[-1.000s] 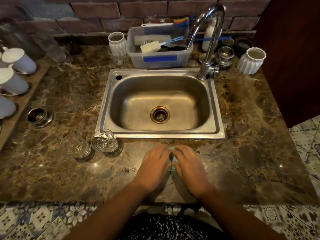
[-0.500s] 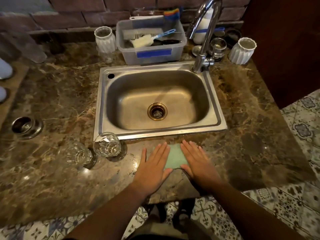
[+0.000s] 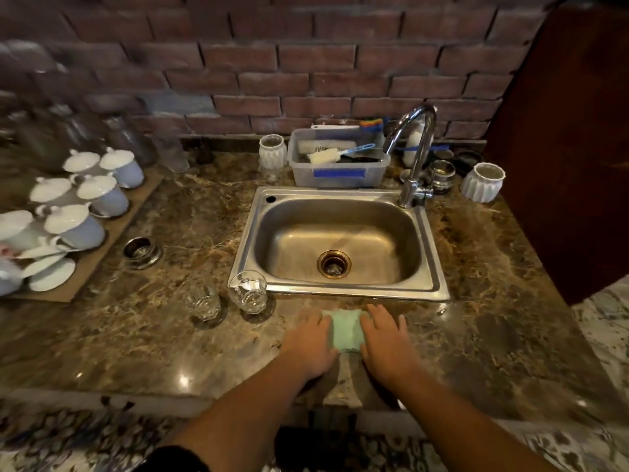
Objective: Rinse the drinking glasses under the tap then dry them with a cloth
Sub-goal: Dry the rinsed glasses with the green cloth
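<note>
Left hand [image 3: 309, 342] and right hand [image 3: 388, 338] lie flat, fingers straight, on the cloth [image 3: 345, 330], rinsing seemingly unstarted; next, 1 hand must grip a glass [image 3: 247, 292] for the tap [image 3: 417, 148].

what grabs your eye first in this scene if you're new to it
The stainless steel sink sits dead centre in the brown marble counter, with a curved chrome tap at its back right corner. Just in front of it, the left hand and right hand press flat on either side of a pale green cloth. Two clear drinking glasses sit on the counter left of the cloth, by the sink's front left corner.
</note>
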A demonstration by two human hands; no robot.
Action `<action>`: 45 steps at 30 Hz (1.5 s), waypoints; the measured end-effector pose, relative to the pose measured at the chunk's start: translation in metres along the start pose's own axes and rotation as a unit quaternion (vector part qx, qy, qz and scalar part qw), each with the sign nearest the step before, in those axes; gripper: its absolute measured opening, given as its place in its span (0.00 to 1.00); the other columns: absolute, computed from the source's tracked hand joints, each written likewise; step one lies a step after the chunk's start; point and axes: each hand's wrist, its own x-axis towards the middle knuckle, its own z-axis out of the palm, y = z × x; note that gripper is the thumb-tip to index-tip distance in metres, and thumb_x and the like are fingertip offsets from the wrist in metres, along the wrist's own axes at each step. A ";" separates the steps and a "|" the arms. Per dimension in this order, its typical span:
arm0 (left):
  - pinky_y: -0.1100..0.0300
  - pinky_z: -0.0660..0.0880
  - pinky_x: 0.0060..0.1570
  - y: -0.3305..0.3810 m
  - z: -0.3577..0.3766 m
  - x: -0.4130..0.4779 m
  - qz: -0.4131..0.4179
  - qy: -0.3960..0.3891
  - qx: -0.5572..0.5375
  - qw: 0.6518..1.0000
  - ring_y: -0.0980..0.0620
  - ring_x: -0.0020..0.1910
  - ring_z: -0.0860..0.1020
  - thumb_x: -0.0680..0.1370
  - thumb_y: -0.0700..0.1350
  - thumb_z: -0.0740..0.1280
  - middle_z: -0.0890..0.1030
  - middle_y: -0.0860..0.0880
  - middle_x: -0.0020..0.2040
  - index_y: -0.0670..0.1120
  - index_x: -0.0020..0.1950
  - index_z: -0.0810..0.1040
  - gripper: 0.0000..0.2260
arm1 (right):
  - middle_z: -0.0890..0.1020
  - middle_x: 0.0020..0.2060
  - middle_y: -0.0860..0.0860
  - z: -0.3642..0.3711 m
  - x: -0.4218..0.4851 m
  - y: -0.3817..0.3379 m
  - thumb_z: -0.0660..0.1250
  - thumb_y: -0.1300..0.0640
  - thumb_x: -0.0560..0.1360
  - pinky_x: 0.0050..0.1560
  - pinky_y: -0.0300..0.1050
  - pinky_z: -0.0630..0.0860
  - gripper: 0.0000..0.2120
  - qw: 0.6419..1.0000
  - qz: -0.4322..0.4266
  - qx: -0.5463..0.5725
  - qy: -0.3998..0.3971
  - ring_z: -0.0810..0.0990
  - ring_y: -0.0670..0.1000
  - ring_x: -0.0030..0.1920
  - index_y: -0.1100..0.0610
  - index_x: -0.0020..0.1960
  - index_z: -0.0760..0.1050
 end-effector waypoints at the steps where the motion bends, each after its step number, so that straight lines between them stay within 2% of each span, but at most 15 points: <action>1: 0.46 0.70 0.70 -0.002 -0.003 -0.007 -0.024 0.013 -0.033 0.999 0.43 0.72 0.69 0.80 0.56 0.65 0.67 0.44 0.76 0.48 0.77 0.63 0.29 | 0.64 0.76 0.54 -0.003 -0.003 -0.005 0.59 0.51 0.80 0.76 0.64 0.51 0.23 1.000 -0.007 0.008 0.001 0.59 0.57 0.77 0.52 0.74 0.64; 4: 0.51 0.77 0.59 -0.017 -0.014 -0.033 -0.066 0.017 -0.114 0.991 0.46 0.60 0.79 0.80 0.52 0.66 0.80 0.45 0.63 0.47 0.73 0.70 0.23 | 0.74 0.64 0.54 -0.012 -0.012 -0.019 0.59 0.51 0.80 0.67 0.56 0.69 0.16 0.998 -0.051 0.007 -0.036 0.73 0.57 0.65 0.52 0.66 0.71; 6: 0.54 0.77 0.57 -0.034 -0.022 -0.051 -0.079 0.007 -0.092 0.993 0.45 0.59 0.80 0.79 0.52 0.66 0.82 0.44 0.61 0.47 0.70 0.74 0.20 | 0.77 0.61 0.54 -0.019 -0.016 -0.028 0.60 0.51 0.80 0.59 0.51 0.74 0.15 0.996 -0.063 0.031 -0.044 0.76 0.56 0.61 0.53 0.65 0.72; 9: 0.54 0.74 0.57 -0.063 -0.038 -0.071 -0.090 0.026 -0.029 0.995 0.43 0.62 0.79 0.79 0.53 0.65 0.82 0.44 0.62 0.47 0.68 0.74 0.19 | 0.78 0.64 0.54 -0.030 -0.015 -0.046 0.61 0.50 0.79 0.60 0.49 0.74 0.17 0.994 -0.083 0.060 -0.036 0.77 0.56 0.62 0.53 0.67 0.72; 13: 0.52 0.74 0.62 -0.103 -0.062 -0.086 -0.087 0.076 -0.007 0.993 0.45 0.65 0.76 0.79 0.54 0.65 0.78 0.46 0.65 0.49 0.69 0.73 0.20 | 0.77 0.65 0.55 -0.050 -0.006 -0.081 0.63 0.48 0.77 0.61 0.51 0.76 0.21 0.992 -0.105 0.069 -0.018 0.76 0.57 0.64 0.53 0.69 0.71; 16: 0.52 0.75 0.59 -0.135 -0.082 -0.089 -0.068 0.126 0.022 0.989 0.47 0.63 0.76 0.79 0.55 0.64 0.77 0.49 0.63 0.51 0.68 0.73 0.18 | 0.75 0.63 0.55 -0.065 0.010 -0.109 0.64 0.49 0.75 0.62 0.52 0.76 0.22 0.991 -0.121 0.059 0.007 0.74 0.57 0.65 0.54 0.67 0.71; 19: 0.50 0.74 0.62 -0.167 -0.101 -0.086 -0.058 0.141 0.039 0.988 0.47 0.65 0.73 0.79 0.54 0.64 0.74 0.48 0.63 0.50 0.68 0.72 0.19 | 0.73 0.62 0.55 -0.075 0.032 -0.143 0.65 0.50 0.75 0.61 0.51 0.74 0.23 0.989 -0.131 0.057 0.027 0.73 0.57 0.64 0.54 0.68 0.69; 22: 0.48 0.72 0.66 -0.199 -0.111 -0.077 -0.062 0.110 0.035 0.991 0.43 0.69 0.69 0.78 0.57 0.65 0.68 0.45 0.69 0.50 0.74 0.65 0.27 | 0.71 0.63 0.55 -0.079 0.057 -0.177 0.68 0.48 0.74 0.63 0.50 0.72 0.25 0.990 -0.118 0.070 0.040 0.71 0.57 0.65 0.53 0.67 0.67; 26: 0.44 0.65 0.74 -0.235 -0.112 -0.057 -0.045 0.043 0.018 0.998 0.38 0.79 0.58 0.76 0.59 0.69 0.53 0.42 0.81 0.50 0.82 0.52 0.40 | 0.61 0.76 0.57 -0.070 0.088 -0.217 0.70 0.44 0.72 0.74 0.52 0.65 0.41 0.994 -0.078 0.071 0.042 0.62 0.60 0.76 0.50 0.79 0.55; 29: 0.43 0.60 0.77 -0.251 -0.109 -0.042 -0.012 0.019 0.034 0.999 0.37 0.81 0.52 0.75 0.60 0.69 0.48 0.42 0.83 0.52 0.83 0.47 0.44 | 0.53 0.80 0.58 -0.062 0.103 -0.236 0.70 0.41 0.72 0.78 0.57 0.57 0.46 0.998 -0.044 0.034 0.039 0.51 0.62 0.80 0.48 0.81 0.48; 32: 0.39 0.62 0.76 -0.257 -0.101 -0.034 -0.004 -0.013 0.015 1.000 0.38 0.81 0.55 0.75 0.59 0.69 0.46 0.43 0.84 0.55 0.82 0.43 0.45 | 0.50 0.81 0.57 -0.053 0.110 -0.251 0.71 0.41 0.71 0.77 0.63 0.55 0.47 1.000 -0.010 0.020 0.007 0.46 0.63 0.80 0.45 0.81 0.46; 35: 0.41 0.67 0.72 -0.257 -0.096 -0.029 0.015 -0.022 0.018 0.999 0.37 0.77 0.61 0.76 0.55 0.69 0.53 0.43 0.81 0.56 0.82 0.47 0.41 | 0.55 0.79 0.57 -0.046 0.114 -0.255 0.71 0.42 0.72 0.75 0.61 0.61 0.42 0.999 0.008 0.034 -0.001 0.52 0.63 0.79 0.44 0.79 0.53; 38: 0.44 0.68 0.71 -0.253 -0.097 -0.028 0.024 -0.011 0.019 0.999 0.37 0.75 0.62 0.78 0.51 0.69 0.58 0.42 0.78 0.55 0.81 0.51 0.37 | 0.59 0.77 0.55 -0.041 0.117 -0.253 0.72 0.46 0.73 0.72 0.58 0.68 0.37 0.999 0.002 0.034 -0.012 0.58 0.60 0.77 0.43 0.77 0.58; 40: 0.45 0.69 0.69 -0.248 -0.100 -0.026 0.023 -0.005 0.027 0.999 0.38 0.75 0.62 0.79 0.50 0.69 0.60 0.42 0.77 0.55 0.81 0.53 0.35 | 0.60 0.76 0.55 -0.041 0.119 -0.250 0.71 0.50 0.74 0.72 0.57 0.69 0.34 0.999 0.004 0.047 -0.020 0.59 0.59 0.77 0.44 0.76 0.60; 45: 0.44 0.71 0.65 -0.240 -0.105 -0.027 0.003 -0.011 0.012 1.000 0.38 0.73 0.63 0.76 0.49 0.73 0.63 0.42 0.74 0.51 0.77 0.61 0.33 | 0.68 0.69 0.55 -0.048 0.121 -0.244 0.73 0.49 0.73 0.67 0.49 0.72 0.30 0.998 0.003 0.061 -0.031 0.67 0.58 0.70 0.45 0.72 0.65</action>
